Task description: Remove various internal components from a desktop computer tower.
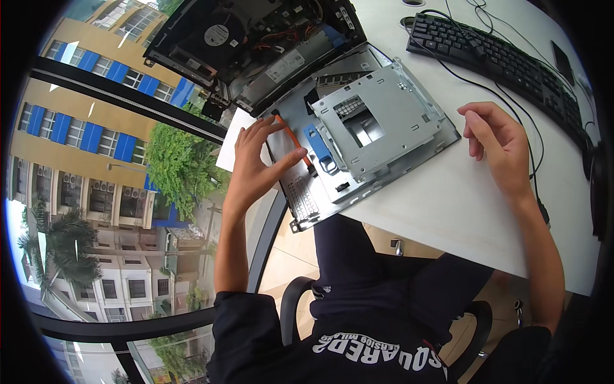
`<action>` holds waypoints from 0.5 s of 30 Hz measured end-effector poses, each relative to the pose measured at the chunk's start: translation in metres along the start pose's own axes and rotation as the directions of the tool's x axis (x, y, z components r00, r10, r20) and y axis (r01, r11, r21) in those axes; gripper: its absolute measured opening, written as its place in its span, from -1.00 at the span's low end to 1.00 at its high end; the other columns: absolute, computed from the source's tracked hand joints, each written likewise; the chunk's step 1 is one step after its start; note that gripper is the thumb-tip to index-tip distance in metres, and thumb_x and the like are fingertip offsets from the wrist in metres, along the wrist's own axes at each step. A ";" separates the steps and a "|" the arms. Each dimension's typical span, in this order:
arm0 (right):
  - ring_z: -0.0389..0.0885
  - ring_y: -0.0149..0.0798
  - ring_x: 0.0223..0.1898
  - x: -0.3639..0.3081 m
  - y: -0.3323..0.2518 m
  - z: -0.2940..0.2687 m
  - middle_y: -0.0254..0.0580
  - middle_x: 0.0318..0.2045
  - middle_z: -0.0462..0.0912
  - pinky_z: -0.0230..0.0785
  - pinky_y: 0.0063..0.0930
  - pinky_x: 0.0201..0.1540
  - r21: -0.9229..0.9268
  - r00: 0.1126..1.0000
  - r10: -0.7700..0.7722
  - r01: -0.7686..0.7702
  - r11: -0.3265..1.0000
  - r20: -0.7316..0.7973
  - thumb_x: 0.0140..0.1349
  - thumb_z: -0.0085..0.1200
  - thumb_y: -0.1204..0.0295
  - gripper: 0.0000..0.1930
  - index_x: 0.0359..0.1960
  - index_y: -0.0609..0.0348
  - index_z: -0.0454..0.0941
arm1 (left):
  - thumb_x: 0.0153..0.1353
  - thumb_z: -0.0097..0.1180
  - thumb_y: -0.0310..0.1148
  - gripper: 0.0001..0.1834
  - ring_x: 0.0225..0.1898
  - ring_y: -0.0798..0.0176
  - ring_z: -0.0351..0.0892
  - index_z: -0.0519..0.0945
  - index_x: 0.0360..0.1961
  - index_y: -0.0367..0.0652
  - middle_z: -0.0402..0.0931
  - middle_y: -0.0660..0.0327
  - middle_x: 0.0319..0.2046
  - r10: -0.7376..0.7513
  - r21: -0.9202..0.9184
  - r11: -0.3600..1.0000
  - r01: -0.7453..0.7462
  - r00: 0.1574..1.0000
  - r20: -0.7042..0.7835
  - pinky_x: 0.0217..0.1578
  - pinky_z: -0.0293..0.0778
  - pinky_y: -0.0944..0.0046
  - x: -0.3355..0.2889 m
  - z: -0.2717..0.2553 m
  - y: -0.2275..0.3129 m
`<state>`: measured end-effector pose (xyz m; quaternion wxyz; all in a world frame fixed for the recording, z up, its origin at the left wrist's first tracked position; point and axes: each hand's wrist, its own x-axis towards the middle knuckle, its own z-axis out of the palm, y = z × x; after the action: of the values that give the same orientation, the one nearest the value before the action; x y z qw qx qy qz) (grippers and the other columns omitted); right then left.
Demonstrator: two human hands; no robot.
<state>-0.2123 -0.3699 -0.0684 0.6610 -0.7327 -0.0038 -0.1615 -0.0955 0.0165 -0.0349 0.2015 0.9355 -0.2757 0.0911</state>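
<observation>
A computer case stands opened out on the white table, with its dark inner half (236, 48) tipped up at the far side. In the flat metal half sits a silver drive bracket (384, 121) with a blue latch (318, 146). An orange data cable (293, 136) with black ends lies along the panel's left part. My left hand (259, 157) is over it with fingers spread, thumb and forefinger close to the cable; I cannot tell if they touch it. My right hand (499, 144) hovers beside the case's right edge, fingers loosely bent and apart, with nothing visible in them.
A black keyboard (492, 57) lies at the far right, with thin black cables (511, 99) trailing toward the table's right side. The white table's (435, 224) front edge runs just above my lap. A window with a dark frame (128, 96) stands at the left.
</observation>
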 end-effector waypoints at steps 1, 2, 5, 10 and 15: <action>0.43 -0.60 -0.52 0.000 0.000 0.000 -0.40 -0.45 0.58 0.23 -0.70 -0.47 0.002 1.000 0.000 0.000 1.000 -0.001 0.44 0.10 0.33 -0.77 -0.07 0.23 0.66 | 0.04 0.48 0.04 -0.33 0.35 -0.13 0.36 0.67 0.04 -0.23 0.52 -0.09 0.22 0.008 0.018 1.000 -0.008 1.000 -0.007 0.35 0.22 -0.10 -0.002 -0.005 0.006; 0.43 -0.60 -0.52 0.000 0.000 0.000 -0.39 -0.46 0.58 0.24 -0.70 -0.47 0.000 1.000 0.002 -0.002 1.000 -0.004 0.44 0.10 0.33 -0.77 -0.07 0.23 0.66 | 0.04 0.48 0.04 -0.33 0.35 -0.13 0.36 0.67 0.04 -0.23 0.52 -0.09 0.22 0.009 0.020 1.000 -0.009 1.000 -0.005 0.35 0.22 -0.10 -0.005 -0.008 0.011; 0.43 -0.60 -0.52 0.000 -0.001 0.000 -0.39 -0.46 0.58 0.24 -0.70 -0.47 -0.005 1.000 0.002 -0.002 1.000 -0.005 0.44 0.10 0.33 -0.77 -0.08 0.23 0.66 | 0.04 0.49 -0.05 -0.48 0.36 -0.13 0.37 0.73 -0.07 -0.17 0.58 -0.03 0.16 0.048 0.042 0.998 -0.051 0.997 0.065 0.32 0.27 -0.11 -0.013 -0.012 0.024; 0.43 -0.60 -0.52 0.000 0.000 -0.001 -0.38 -0.46 0.58 0.25 -0.70 -0.47 -0.016 1.000 -0.005 0.005 1.000 -0.005 0.44 0.10 0.33 -0.77 -0.07 0.23 0.66 | -0.02 0.53 -0.09 -0.52 0.37 -0.13 0.34 0.74 -0.10 -0.10 0.61 0.08 0.16 0.097 0.053 0.993 -0.104 0.987 0.132 0.36 0.19 -0.17 -0.019 -0.012 0.031; 0.44 -0.60 -0.52 0.000 -0.001 0.000 -0.37 -0.45 0.59 0.24 -0.70 -0.47 0.001 1.000 0.009 -0.009 1.000 -0.011 0.44 0.10 0.34 -0.77 -0.07 0.23 0.66 | -0.02 0.52 -0.17 -0.61 0.34 -0.12 0.38 0.75 -0.18 -0.09 0.64 0.15 0.13 0.103 0.033 0.993 -0.109 0.984 0.148 0.36 0.20 -0.16 -0.019 -0.008 0.031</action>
<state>-0.2124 -0.3701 -0.0678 0.6623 -0.7314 0.0028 -0.1626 -0.1286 0.0056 -0.0226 0.1564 0.9275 -0.3373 0.0388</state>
